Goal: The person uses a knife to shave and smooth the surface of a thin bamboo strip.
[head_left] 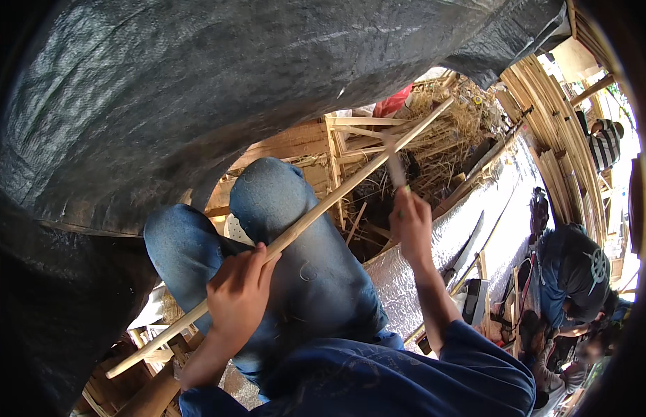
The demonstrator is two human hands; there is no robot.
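Observation:
A long, pale wooden stick (344, 189) slants from the lower left up to the far right, lying across my knees in blue jeans (271, 201). Around its middle, my left hand (241, 285) is wrapped, with the thumb and fingers closed on the wood. My right hand (411, 226) grips the handle of a knife (395, 165). Motion smears the blade, which reaches up to the far part of the stick. Whether its edge touches the wood, I cannot tell.
A dark plastic sheet (198, 83) hangs low over the left and far side. Shavings and straw (455, 118) pile up beyond my knees. Silvery foil sheeting (420, 278) lies to the right, with tools on it. People (573, 278) sit at the far right, near stacked wooden strips (556, 132).

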